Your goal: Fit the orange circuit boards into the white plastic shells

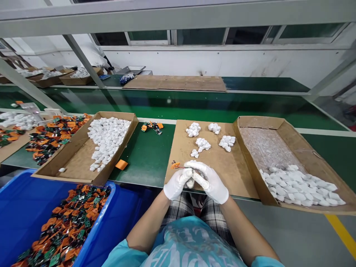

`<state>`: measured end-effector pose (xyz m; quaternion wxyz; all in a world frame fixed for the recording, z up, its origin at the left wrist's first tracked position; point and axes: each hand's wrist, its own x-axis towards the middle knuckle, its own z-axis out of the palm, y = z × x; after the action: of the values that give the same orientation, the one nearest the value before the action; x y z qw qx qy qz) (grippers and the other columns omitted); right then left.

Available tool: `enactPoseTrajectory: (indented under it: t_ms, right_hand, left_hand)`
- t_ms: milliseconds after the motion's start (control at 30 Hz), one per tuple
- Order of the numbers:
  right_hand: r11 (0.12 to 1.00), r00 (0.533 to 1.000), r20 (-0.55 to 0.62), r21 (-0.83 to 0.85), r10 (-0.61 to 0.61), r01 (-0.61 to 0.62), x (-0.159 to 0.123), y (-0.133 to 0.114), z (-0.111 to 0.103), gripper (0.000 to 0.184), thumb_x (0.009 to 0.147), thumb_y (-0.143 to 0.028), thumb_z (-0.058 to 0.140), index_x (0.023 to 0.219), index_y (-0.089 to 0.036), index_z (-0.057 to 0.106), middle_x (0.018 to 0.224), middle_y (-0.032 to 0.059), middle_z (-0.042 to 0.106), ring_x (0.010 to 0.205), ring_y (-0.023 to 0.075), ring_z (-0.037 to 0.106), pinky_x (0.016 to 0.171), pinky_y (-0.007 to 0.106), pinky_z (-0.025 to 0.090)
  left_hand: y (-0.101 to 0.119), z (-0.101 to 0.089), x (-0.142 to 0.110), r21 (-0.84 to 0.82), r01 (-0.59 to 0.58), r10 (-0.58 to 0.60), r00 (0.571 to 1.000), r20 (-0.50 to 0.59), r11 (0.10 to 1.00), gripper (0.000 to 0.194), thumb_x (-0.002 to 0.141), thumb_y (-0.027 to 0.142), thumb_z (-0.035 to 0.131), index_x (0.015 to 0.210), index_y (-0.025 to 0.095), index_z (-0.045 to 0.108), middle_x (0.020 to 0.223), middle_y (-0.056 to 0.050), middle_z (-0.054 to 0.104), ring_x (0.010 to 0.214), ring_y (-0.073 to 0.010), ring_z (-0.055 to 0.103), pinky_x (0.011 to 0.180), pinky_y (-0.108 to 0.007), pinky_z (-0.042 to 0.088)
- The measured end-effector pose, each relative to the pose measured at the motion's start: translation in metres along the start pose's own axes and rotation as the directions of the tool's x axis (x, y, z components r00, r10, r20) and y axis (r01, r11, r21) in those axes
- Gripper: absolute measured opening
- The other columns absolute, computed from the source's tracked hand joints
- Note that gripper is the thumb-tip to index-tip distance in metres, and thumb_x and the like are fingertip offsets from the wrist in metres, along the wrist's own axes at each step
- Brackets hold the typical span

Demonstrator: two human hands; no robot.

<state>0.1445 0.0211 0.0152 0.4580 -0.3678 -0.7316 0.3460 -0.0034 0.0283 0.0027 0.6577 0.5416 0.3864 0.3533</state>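
My left hand [178, 183] and my right hand [213, 184], both in white gloves, meet over the front edge of a flat cardboard sheet [222, 167]. Their fingers are closed together around a small piece that is mostly hidden. From between them a thin wire runs out to the left, ending in an orange plug part [175, 165] with metal pins. Just beyond the fingers lies a small group of white plastic pieces [194, 153]. More little heaps of the same white pieces [203, 144] are spread over the sheet.
At right stands a cardboard tray [250, 163] with white shells [303, 187]. Another tray [75, 168] at left holds white rounded pieces [108, 137]. Orange-and-green circuit parts [152, 127] lie on the green bench, near an orange block [121, 164]. A blue bin [111, 196] stands below left.
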Motion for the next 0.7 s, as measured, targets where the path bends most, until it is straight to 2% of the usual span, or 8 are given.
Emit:
enactPoseTrajectory:
  t_ms: [100, 200, 333, 400, 433, 533, 600, 700]
  right_hand:
    - [0.982, 0.99, 0.081, -0.141, -0.112, 0.122, 0.005, 0.003, -0.005, 0.04, 0.089, -0.024, 0.052, 0.129, -0.027, 0.055, 0.122, 0.0074, 0.065, 0.109, 0.0213, 0.063, 0.093, 0.038, 0.052]
    - [0.914, 0.973, 0.09, -0.332, -0.214, 0.232, 0.011, 0.005, -0.008, 0.039, 0.084, -0.019, 0.056, 0.122, -0.026, 0.059, 0.113, 0.0069, 0.069, 0.103, 0.022, 0.065, 0.09, 0.039, 0.053]
    - [0.827, 0.98, 0.15, -0.529, -0.131, 0.191, 0.034, 0.009, -0.018, 0.035, 0.08, -0.018, 0.057, 0.113, -0.024, 0.064, 0.097, 0.0057, 0.072, 0.088, 0.0229, 0.066, 0.078, 0.036, 0.053]
    - [0.822, 0.985, 0.169, -0.555, -0.04, 0.129, 0.062, 0.016, -0.029, 0.031, 0.08, -0.018, 0.055, 0.108, -0.025, 0.066, 0.089, 0.0036, 0.072, 0.081, 0.0211, 0.065, 0.073, 0.033, 0.052]
    - [0.828, 0.988, 0.153, -0.554, 0.002, 0.084, 0.081, 0.023, -0.036, 0.029, 0.081, -0.018, 0.054, 0.106, -0.025, 0.067, 0.088, 0.0027, 0.071, 0.079, 0.0202, 0.065, 0.072, 0.032, 0.051]
    - [0.795, 0.989, -0.108, -0.589, 0.103, -0.147, 0.148, 0.053, -0.06, 0.032, 0.081, -0.016, 0.051, 0.11, -0.02, 0.065, 0.101, 0.0054, 0.07, 0.091, 0.0209, 0.065, 0.082, 0.031, 0.05]
    - [0.7, 0.941, -0.265, -0.631, 0.21, -0.334, 0.191, 0.08, -0.078, 0.036, 0.078, -0.011, 0.05, 0.11, -0.017, 0.065, 0.113, 0.0086, 0.066, 0.097, 0.0216, 0.064, 0.087, 0.03, 0.048]
    - [0.58, 0.871, -0.338, -0.65, 0.357, -0.491, 0.233, 0.116, -0.101, 0.035, 0.074, -0.01, 0.053, 0.107, -0.015, 0.066, 0.117, 0.0122, 0.065, 0.097, 0.0238, 0.064, 0.086, 0.032, 0.049]
  left_hand:
    - [0.009, 0.001, 0.007, -0.009, 0.004, -0.004, 1.0, 0.008, 1.0, 0.067, 0.066, 0.082, 0.048, 0.061, 0.016, 0.056, 0.052, -0.001, 0.052, 0.048, -0.0098, 0.041, 0.048, -0.025, 0.032]
    - [0.019, 0.0, 0.017, 0.052, -0.011, 0.01, 1.0, 0.021, 0.999, 0.064, 0.061, 0.079, 0.057, 0.064, 0.016, 0.059, 0.06, -0.004, 0.061, 0.056, -0.0143, 0.052, 0.052, -0.027, 0.04]
    - [0.026, -0.012, 0.04, 0.157, 0.098, -0.112, 0.99, 0.085, 0.983, 0.052, 0.066, 0.068, 0.061, 0.062, 0.016, 0.058, 0.053, -0.001, 0.057, 0.048, -0.0115, 0.05, 0.045, -0.023, 0.035]
    - [0.026, -0.021, 0.054, 0.176, 0.127, -0.141, 0.987, 0.072, 0.976, 0.048, 0.071, 0.063, 0.059, 0.069, 0.015, 0.062, 0.055, -0.001, 0.059, 0.044, -0.0093, 0.047, 0.042, -0.022, 0.032]
    - [0.025, -0.027, 0.061, 0.176, 0.124, -0.127, 0.992, 0.008, 0.977, 0.047, 0.074, 0.061, 0.058, 0.074, 0.014, 0.064, 0.056, -0.001, 0.06, 0.044, -0.0088, 0.047, 0.042, -0.021, 0.032]
    - [0.017, -0.041, 0.074, 0.288, 0.062, 0.031, 0.952, -0.305, 0.956, 0.039, 0.081, 0.049, 0.056, 0.091, 0.014, 0.068, 0.06, -0.001, 0.064, 0.052, -0.0105, 0.055, 0.053, -0.022, 0.041]
    - [0.011, -0.047, 0.077, 0.467, 0.062, 0.157, 0.896, -0.415, 0.882, 0.034, 0.086, 0.042, 0.053, 0.095, 0.014, 0.07, 0.067, -0.003, 0.068, 0.064, -0.0134, 0.062, 0.064, -0.023, 0.045]
    - [0.004, -0.051, 0.077, 0.72, 0.145, 0.234, 0.887, -0.399, 0.678, 0.03, 0.091, 0.035, 0.048, 0.099, 0.019, 0.072, 0.092, -0.007, 0.074, 0.086, -0.0181, 0.067, 0.076, -0.026, 0.047]
